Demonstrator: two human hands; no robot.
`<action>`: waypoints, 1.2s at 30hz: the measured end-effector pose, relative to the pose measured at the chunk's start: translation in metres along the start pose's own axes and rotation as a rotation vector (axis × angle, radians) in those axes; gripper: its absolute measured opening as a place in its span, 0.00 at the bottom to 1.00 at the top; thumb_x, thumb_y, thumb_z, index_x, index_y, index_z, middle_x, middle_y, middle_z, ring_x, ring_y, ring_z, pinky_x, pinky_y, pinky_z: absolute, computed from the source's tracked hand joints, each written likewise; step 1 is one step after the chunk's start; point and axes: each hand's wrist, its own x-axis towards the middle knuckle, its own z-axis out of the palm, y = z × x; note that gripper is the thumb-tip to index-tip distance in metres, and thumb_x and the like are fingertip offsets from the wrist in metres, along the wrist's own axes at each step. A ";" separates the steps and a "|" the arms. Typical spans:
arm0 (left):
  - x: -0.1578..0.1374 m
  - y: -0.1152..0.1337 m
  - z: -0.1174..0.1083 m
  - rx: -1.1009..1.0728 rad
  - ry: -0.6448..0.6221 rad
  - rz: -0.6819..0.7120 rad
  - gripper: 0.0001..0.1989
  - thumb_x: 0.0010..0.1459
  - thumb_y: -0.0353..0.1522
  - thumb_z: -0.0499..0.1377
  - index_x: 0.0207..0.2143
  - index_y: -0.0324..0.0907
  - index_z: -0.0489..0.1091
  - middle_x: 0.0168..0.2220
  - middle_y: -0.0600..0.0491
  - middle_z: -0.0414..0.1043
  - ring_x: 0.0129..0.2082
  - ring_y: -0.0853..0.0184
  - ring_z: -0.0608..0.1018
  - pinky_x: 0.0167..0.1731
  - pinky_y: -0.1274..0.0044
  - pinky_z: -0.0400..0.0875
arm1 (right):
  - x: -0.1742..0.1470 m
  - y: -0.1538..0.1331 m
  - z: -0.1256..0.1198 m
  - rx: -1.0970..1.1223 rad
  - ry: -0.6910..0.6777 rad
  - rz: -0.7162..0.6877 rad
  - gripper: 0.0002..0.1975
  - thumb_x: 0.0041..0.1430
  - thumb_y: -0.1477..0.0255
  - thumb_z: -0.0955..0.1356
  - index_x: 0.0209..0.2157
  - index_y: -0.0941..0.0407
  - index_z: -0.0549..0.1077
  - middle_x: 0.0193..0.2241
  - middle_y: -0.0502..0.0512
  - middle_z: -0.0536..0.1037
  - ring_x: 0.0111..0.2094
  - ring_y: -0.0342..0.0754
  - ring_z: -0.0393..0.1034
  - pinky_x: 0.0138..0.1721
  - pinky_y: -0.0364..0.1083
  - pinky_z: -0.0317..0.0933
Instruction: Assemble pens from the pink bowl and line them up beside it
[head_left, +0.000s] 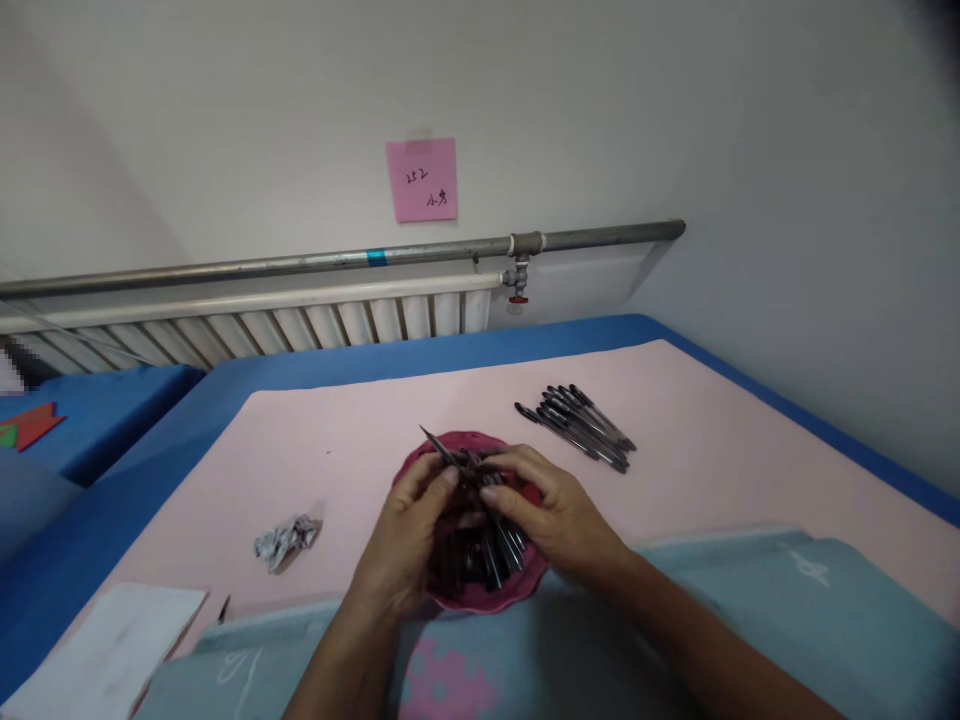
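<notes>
Both hands work above one magenta bowl with a scalloped rim [487,603], set near the middle of the near edge of the bench [645,328]. The left hand [407,515] has its grip pinched on one slim dark pen [438,444], whose pointed end slants up toward the far left corner. The right hand [553,508] bends its fingertips in at the pen's lower end; whether its grip holds anything cannot be told. Beneath them, many clear-barrelled pens [504,548] lie in the bowl, too overlapped to count. Toward the far right corner, on one pink mat [360,450], lies one loose heap of capped pens [581,425], at least seven, some covering others. Toward the left edge sits one crumpled silvery wad [286,541]; at the near left corner lie one white sheet [105,645] and, just beside it, one small dark piece [224,608].
</notes>
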 end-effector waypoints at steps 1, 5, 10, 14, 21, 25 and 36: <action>0.000 0.003 -0.002 -0.021 0.030 0.023 0.10 0.50 0.34 0.60 0.36 0.41 0.69 0.36 0.52 0.73 0.33 0.67 0.76 0.32 0.75 0.73 | 0.001 0.002 -0.004 -0.061 0.016 0.000 0.09 0.53 0.71 0.65 0.36 0.54 0.72 0.37 0.53 0.73 0.40 0.46 0.67 0.43 0.46 0.60; 0.002 0.015 -0.011 -0.081 0.075 0.081 0.10 0.52 0.35 0.59 0.37 0.43 0.66 0.30 0.54 0.72 0.31 0.66 0.77 0.30 0.73 0.74 | 0.007 0.011 -0.020 -0.429 -0.023 -0.015 0.10 0.52 0.78 0.61 0.31 0.56 0.73 0.38 0.56 0.72 0.43 0.50 0.64 0.44 0.49 0.57; 0.002 0.020 -0.012 -0.101 0.068 0.109 0.11 0.54 0.36 0.56 0.40 0.46 0.63 0.29 0.54 0.70 0.30 0.64 0.77 0.26 0.71 0.75 | 0.004 0.014 -0.026 -0.813 -0.281 0.007 0.12 0.50 0.78 0.62 0.35 0.57 0.75 0.44 0.59 0.70 0.45 0.55 0.60 0.44 0.52 0.52; 0.002 0.019 -0.011 -0.071 0.058 0.113 0.12 0.54 0.35 0.57 0.41 0.45 0.63 0.30 0.53 0.70 0.29 0.66 0.77 0.26 0.74 0.74 | -0.002 0.009 -0.022 -0.937 -0.390 0.036 0.15 0.48 0.75 0.64 0.39 0.56 0.74 0.50 0.62 0.65 0.49 0.61 0.55 0.44 0.55 0.50; 0.002 0.019 -0.011 -0.026 0.115 0.077 0.09 0.53 0.32 0.58 0.39 0.44 0.66 0.29 0.53 0.71 0.26 0.69 0.75 0.23 0.77 0.72 | -0.003 0.006 -0.012 -0.997 -0.451 0.078 0.11 0.46 0.74 0.65 0.32 0.58 0.77 0.58 0.62 0.57 0.56 0.67 0.47 0.47 0.59 0.46; 0.003 0.020 -0.010 -0.016 0.134 0.071 0.09 0.52 0.33 0.58 0.38 0.44 0.67 0.28 0.53 0.70 0.25 0.70 0.75 0.22 0.79 0.71 | -0.003 0.006 -0.009 -0.998 -0.487 0.095 0.11 0.47 0.76 0.65 0.32 0.59 0.77 0.58 0.63 0.58 0.56 0.68 0.47 0.48 0.60 0.46; 0.000 0.004 -0.009 0.175 -0.031 -0.088 0.11 0.52 0.36 0.58 0.38 0.41 0.68 0.26 0.54 0.70 0.23 0.72 0.72 0.19 0.82 0.67 | 0.000 -0.006 -0.018 -0.285 -0.124 0.085 0.08 0.52 0.78 0.62 0.32 0.55 0.71 0.27 0.49 0.74 0.29 0.43 0.67 0.30 0.42 0.58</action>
